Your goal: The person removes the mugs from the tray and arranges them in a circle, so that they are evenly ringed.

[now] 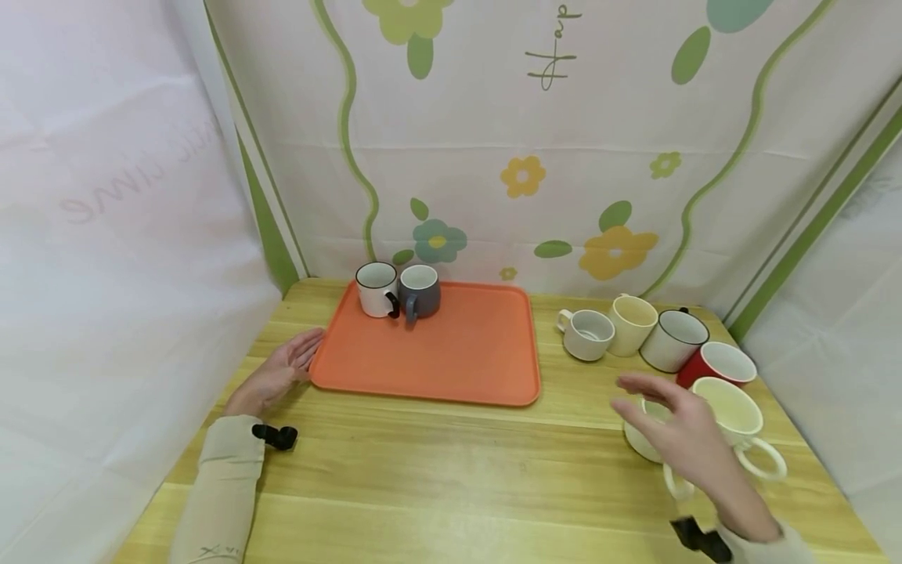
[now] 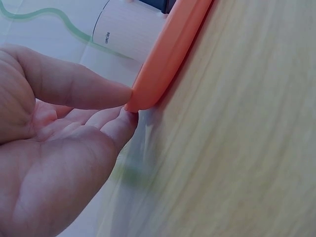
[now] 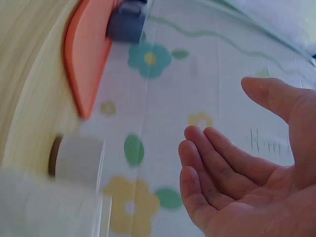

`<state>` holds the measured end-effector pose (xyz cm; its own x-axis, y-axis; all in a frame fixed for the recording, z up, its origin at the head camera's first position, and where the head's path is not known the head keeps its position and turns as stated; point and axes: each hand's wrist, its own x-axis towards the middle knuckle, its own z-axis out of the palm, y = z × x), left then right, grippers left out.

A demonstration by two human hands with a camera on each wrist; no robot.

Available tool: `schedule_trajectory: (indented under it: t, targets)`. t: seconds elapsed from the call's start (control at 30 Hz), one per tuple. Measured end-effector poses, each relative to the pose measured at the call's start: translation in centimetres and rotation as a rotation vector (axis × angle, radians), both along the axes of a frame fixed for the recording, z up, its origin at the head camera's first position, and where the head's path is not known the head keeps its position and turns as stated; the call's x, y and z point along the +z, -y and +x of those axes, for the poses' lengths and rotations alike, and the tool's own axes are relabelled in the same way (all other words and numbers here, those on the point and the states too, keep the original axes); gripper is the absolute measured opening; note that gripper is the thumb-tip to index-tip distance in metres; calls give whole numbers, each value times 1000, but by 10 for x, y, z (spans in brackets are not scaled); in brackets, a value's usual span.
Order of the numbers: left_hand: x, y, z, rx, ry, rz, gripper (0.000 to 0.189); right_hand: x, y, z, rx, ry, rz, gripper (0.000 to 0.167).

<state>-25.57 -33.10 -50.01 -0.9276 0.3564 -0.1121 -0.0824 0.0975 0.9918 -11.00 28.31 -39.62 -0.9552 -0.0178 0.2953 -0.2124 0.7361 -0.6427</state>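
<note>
At the near left corner of the orange tray [image 1: 458,345], my left hand [image 1: 278,372] touches the outer rim with its fingertips, the fingers fairly straight. The left wrist view shows this hand [image 2: 64,133] against the tray's edge [image 2: 163,59]. On the tray's back left stand a white mug [image 1: 376,294] with a black rim and a grey-blue mug [image 1: 426,301]. My right hand [image 1: 676,431], slightly blurred, hovers over a cream mug [image 1: 637,442] and hides part of it. In the right wrist view the right hand [image 3: 237,182] holds nothing, thumb and fingers apart.
Around the right hand stand a small white cup [image 1: 588,345], a cream mug with a tan inside [image 1: 632,325], a black-rimmed white mug [image 1: 669,348], a red mug [image 1: 694,368] and a pale yellow mug [image 1: 733,415]. A flowered curtain [image 1: 458,180] closes off the table's back.
</note>
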Motion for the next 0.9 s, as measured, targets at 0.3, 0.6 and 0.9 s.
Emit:
schedule_trajectory:
  t: [0.3, 0.6, 0.9]
  targets:
    - [1, 1, 3, -4, -22, -15, 102, -4, 96, -74, 320, 205, -56, 53]
    - [-2, -1, 0, -1, -10, -19, 103, -17, 177, -143, 430, 348, -131, 55]
    - [0, -1, 2, -3, -20, -20, 103, -42, 219, -194, 437, 352, -69, 61]
